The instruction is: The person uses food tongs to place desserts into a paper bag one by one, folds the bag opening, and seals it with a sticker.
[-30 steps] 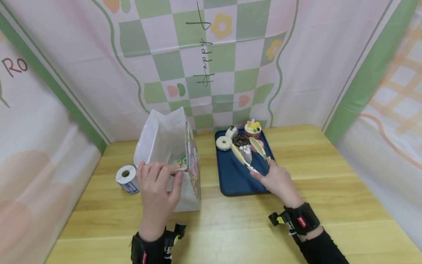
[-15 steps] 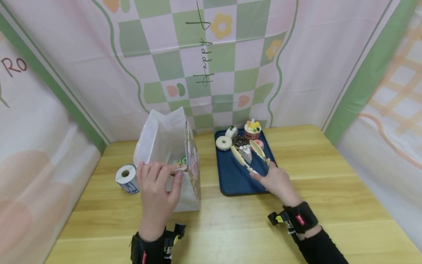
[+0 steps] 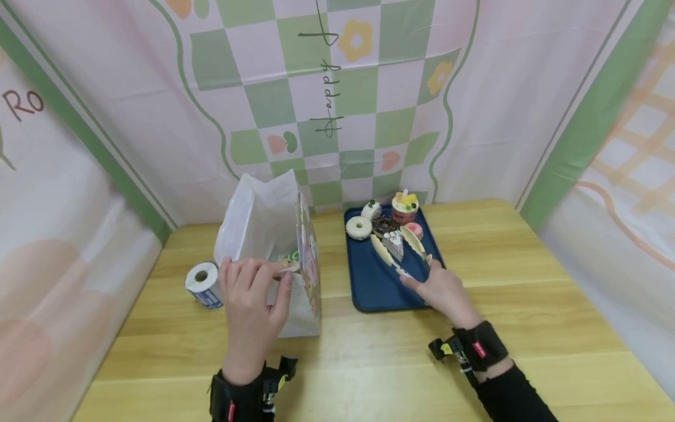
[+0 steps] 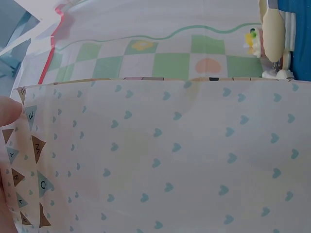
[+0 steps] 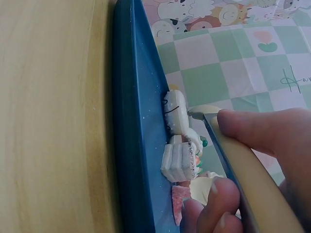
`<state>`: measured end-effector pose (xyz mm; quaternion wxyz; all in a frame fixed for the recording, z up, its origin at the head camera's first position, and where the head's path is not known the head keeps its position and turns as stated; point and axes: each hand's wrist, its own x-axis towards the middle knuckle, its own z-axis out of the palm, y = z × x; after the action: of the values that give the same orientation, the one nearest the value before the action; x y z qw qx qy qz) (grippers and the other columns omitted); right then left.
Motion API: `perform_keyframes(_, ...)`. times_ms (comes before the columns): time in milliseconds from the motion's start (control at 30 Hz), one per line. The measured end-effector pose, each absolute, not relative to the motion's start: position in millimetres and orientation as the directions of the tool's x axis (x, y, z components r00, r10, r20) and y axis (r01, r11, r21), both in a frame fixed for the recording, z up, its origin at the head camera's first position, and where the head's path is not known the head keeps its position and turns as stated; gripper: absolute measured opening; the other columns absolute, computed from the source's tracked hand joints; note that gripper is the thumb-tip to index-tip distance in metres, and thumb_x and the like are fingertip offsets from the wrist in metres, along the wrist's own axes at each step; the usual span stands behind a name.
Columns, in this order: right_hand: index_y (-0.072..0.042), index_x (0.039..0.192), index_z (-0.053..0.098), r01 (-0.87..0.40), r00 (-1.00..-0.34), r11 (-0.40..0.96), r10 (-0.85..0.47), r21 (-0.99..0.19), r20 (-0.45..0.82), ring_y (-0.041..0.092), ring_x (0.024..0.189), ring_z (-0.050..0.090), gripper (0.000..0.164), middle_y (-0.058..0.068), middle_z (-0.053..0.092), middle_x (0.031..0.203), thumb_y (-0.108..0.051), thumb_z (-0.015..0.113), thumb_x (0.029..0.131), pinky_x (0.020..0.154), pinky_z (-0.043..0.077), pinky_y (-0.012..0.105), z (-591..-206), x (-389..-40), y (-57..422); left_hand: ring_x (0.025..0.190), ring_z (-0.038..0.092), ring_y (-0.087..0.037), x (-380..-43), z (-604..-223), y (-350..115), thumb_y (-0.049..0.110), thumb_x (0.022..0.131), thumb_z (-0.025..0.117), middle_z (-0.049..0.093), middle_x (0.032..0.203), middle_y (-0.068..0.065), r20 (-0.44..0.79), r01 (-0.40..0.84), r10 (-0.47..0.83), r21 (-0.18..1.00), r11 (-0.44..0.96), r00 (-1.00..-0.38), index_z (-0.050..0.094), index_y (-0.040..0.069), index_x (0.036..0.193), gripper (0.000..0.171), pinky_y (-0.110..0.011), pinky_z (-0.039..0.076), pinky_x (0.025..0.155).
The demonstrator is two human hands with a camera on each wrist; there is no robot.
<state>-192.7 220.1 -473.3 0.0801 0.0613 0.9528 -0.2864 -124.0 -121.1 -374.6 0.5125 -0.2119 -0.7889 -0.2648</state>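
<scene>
My left hand (image 3: 253,305) pinches the near rim of a standing white paper bag (image 3: 263,214), whose mouth gapes. The left wrist view shows the bag's heart-printed side (image 4: 146,145). My right hand (image 3: 448,293) grips cream-tipped tongs (image 3: 382,251) over a dark blue tray (image 3: 369,287). The tongs are spread, one tip on each side of a toy-like cake slice (image 3: 394,246). In the right wrist view, thumb and fingers lie round the tongs' handle (image 5: 260,189), with the cake slice (image 5: 176,162) in front. Something green and white (image 3: 291,257) shows inside the bag.
Behind the slice are a chocolate ring doughnut (image 3: 381,225), a white doughnut (image 3: 358,228), a small white cake (image 3: 371,210), a topped dessert cup (image 3: 404,210) and a pink round piece (image 3: 415,229). A label roll (image 3: 203,281) stands left of the bag. Printed cloth (image 3: 358,94) hangs behind.
The tongs have shifted slightly lower around the cake slice, so the pink piece behind them shows more. The left hand keeps its hold on the bag.
</scene>
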Motion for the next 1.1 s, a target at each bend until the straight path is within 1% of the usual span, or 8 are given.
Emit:
perform_keyframes(233,0.013,0.150,0.014,0.167,-0.976,0.837,0.067,-0.521,-0.205,0.055,0.128,0.045,0.116,0.044,0.029,0.146,-0.074,0.052,0.084,0.097,0.044,0.062,-476.6,-192.9,221.1,0.087,0.051,-0.031,-123.4,-374.3,-120.8,0.032,0.097,0.055,0.059,0.080,-0.008,0.912,0.601,0.062,0.214,0.770,-0.405,0.065,0.006,0.082,0.031,-0.063,0.026,0.103)
perform_keyframes(433,0.014,0.148,0.018,0.158,-0.978,0.851,0.065,-0.501,-0.196,0.045,0.111,0.058,0.112,0.044,0.033,0.144,-0.071,0.053,0.086,0.083,0.052,0.052,-480.2,-195.1,221.8,0.086,0.051,-0.031,-123.0,-374.1,-120.6,0.032,0.096,0.055,0.059,0.080,-0.008,0.909,0.600,0.063,0.219,0.770,-0.413,0.065,0.006,0.083,0.031,-0.063,0.026,0.102)
perform_keyframes(567,0.015,0.147,0.021,0.146,-0.981,0.858,0.060,-0.492,-0.186,0.047,0.113,0.058,0.106,0.045,0.035,0.142,-0.066,0.054,0.088,0.081,0.053,0.052,-481.2,-196.3,221.4,0.086,0.051,-0.031,-123.7,-374.4,-120.6,0.032,0.096,0.055,0.060,0.080,-0.008,0.911,0.601,0.062,0.216,0.770,-0.407,0.065,0.006,0.083,0.031,-0.063,0.027,0.102)
perform_keyframes(633,0.016,0.147,0.021,0.140,-0.982,0.861,0.058,-0.488,-0.179,0.045,0.110,0.059,0.103,0.045,0.036,0.141,-0.063,0.055,0.089,0.076,0.054,0.048,-481.6,-196.4,221.4,0.086,0.051,-0.031,-124.1,-374.6,-120.7,0.032,0.096,0.056,0.060,0.081,-0.008,0.912,0.600,0.061,0.216,0.770,-0.407,0.065,0.006,0.083,0.030,-0.063,0.027,0.102)
perform_keyframes(733,0.017,0.146,0.022,0.125,-0.985,0.868,0.052,-0.481,-0.162,0.048,0.111,0.059,0.099,0.045,0.037,0.139,-0.058,0.056,0.091,0.078,0.054,0.050,-481.6,-196.1,220.9,0.086,0.051,-0.031,-124.5,-374.8,-121.1,0.032,0.096,0.056,0.060,0.081,-0.008,0.911,0.601,0.061,0.217,0.770,-0.407,0.065,0.006,0.083,0.030,-0.063,0.027,0.102)
perform_keyframes(867,0.018,0.145,0.023,0.114,-0.988,0.871,0.049,-0.477,-0.145,0.055,0.121,0.052,0.093,0.046,0.038,0.139,-0.053,0.055,0.094,0.087,0.050,0.058,-482.0,-196.8,220.1,0.087,0.051,-0.031,-124.6,-374.7,-121.3,0.031,0.096,0.056,0.060,0.081,-0.008,0.912,0.602,0.061,0.216,0.769,-0.406,0.065,0.006,0.083,0.030,-0.063,0.027,0.102)
perform_keyframes(1033,0.018,0.145,0.023,0.114,-0.988,0.868,0.048,-0.483,-0.146,0.055,0.121,0.051,0.091,0.045,0.037,0.140,-0.052,0.054,0.095,0.089,0.050,0.058,-481.6,-196.8,220.4,0.086,0.052,-0.031,-124.9,-374.5,-120.9,0.032,0.096,0.056,0.060,0.080,-0.008,0.915,0.602,0.064,0.207,0.771,-0.398,0.065,0.006,0.083,0.031,-0.063,0.027,0.101)
perform_keyframes(1100,0.017,0.146,0.022,0.119,-0.987,0.858,0.049,-0.500,-0.151,0.051,0.112,0.058,0.092,0.045,0.039,0.139,-0.052,0.054,0.095,0.082,0.053,0.053,-481.2,-196.6,220.9,0.086,0.052,-0.031,-125.0,-374.4,-120.8,0.032,0.096,0.056,0.060,0.080,-0.008,0.916,0.602,0.066,0.204,0.772,-0.395,0.065,0.006,0.083,0.031,-0.063,0.027,0.101)
